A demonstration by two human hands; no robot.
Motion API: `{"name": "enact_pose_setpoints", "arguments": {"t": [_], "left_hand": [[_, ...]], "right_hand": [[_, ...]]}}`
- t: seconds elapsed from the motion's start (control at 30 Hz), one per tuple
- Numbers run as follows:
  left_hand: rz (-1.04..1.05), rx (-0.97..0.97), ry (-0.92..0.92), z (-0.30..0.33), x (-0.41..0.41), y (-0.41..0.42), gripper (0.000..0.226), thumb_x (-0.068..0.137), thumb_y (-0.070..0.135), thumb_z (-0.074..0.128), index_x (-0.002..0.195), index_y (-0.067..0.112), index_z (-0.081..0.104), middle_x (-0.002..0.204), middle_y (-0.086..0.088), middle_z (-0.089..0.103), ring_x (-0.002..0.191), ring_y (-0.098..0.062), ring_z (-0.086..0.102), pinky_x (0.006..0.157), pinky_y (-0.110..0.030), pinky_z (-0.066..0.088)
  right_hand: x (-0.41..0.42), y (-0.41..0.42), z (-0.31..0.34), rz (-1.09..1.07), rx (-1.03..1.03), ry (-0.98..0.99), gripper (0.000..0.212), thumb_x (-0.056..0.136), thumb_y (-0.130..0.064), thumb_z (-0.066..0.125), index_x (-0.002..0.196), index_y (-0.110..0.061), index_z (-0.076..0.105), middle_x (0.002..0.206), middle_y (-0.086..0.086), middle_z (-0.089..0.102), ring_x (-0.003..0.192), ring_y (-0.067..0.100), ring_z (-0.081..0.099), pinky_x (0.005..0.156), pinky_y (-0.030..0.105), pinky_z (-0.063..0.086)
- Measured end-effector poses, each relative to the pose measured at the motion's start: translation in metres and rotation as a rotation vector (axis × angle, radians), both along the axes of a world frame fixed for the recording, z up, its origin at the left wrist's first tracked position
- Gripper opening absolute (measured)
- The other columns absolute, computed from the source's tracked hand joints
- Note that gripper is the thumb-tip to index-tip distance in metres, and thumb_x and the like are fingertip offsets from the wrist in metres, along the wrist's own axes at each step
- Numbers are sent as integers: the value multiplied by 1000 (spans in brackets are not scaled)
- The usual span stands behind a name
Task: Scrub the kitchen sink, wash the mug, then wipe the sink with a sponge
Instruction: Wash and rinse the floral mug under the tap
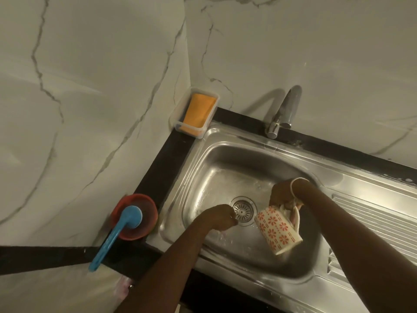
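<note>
now the right hand (284, 195) grips the mug (278, 229) handle over the sink (203, 168), left hand (222, 216) clenched, holding nothing.

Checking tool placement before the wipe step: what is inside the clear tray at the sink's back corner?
The clear tray holds an orange sponge, which leans against its wall. Whatever lies beneath the sponge is covered and cannot be seen.
</note>
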State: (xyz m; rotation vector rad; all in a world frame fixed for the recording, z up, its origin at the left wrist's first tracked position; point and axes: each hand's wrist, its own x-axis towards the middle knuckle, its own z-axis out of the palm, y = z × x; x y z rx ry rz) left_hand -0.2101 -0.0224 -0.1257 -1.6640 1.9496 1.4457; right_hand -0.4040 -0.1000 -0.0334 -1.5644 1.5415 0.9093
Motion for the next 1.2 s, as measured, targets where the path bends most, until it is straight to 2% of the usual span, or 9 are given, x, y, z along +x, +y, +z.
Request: {"name": "enact_pose_setpoints", "arguments": {"t": [0.13,0.27,0.43,0.53,0.77,0.87,0.97,1.07,1.2], "left_hand": [[105,-116,48,9,-8,-39,46,90,39,63,128,13,58,131,-6,58,114,-22,57,92,-30,46],[350,-265,189,33,-17,-92,34,90,34,64,118,16,60,112,-3,66,95,-18,63,83,-32,52],[408,-469,297,61,-38,-167,37,92,30,63,126,17,55,112,-2,65,97,-16,62,80,-29,51],[316,-527,324,67,-58,-200,39,91,28,65,128,17,56,116,-4,66,101,-16,63,80,-26,49],[298,-638,270,51,-89,-227,21,83,29,74,101,19,68,88,9,68,75,-2,62,66,-17,51],[454,-485,380,49,-84,-220,24,89,21,68,110,10,64,87,8,61,68,2,59,56,-11,43],[731,-108,585,51,-83,-217,22,89,11,68,108,1,65,81,-2,67,52,-1,64,47,-15,49],[851,74,588,52,-81,-219,15,87,14,71,95,1,70,78,-9,72,58,-15,68,54,-23,53],[907,206,625,48,-78,-220,16,84,13,74,89,-2,71,73,-10,73,67,-22,69,68,-34,60]], "right_hand": [[-11,-16,2,-242,-208,-70,31,93,-16,60,117,2,64,70,-1,57,59,14,57,38,17,44],[-22,-22,8,-447,-465,-258,34,90,-21,62,122,-8,66,104,5,70,91,21,68,70,23,54],[-38,-44,4,-507,-631,-333,28,87,-17,57,108,-9,73,83,12,73,59,23,70,57,32,59],[-37,-52,9,-524,-660,-387,28,88,-18,56,108,-10,73,78,9,71,51,16,66,42,19,49],[-32,-67,16,-565,-648,-475,26,90,-15,55,110,-12,72,74,3,69,44,11,66,40,18,47],[-27,-68,16,-568,-668,-514,24,90,-11,54,105,-8,72,65,-2,64,37,7,60,36,14,41],[-21,-66,18,-572,-681,-553,21,88,-7,54,100,-12,71,68,3,68,41,11,63,38,16,43],[-19,-63,16,-606,-687,-595,24,90,-8,57,109,-12,72,95,8,73,52,16,69,43,21,53],[-22,-53,14,-767,-701,-796,31,88,0,62,116,-9,72,104,6,72,69,19,71,47,26,56]]}}
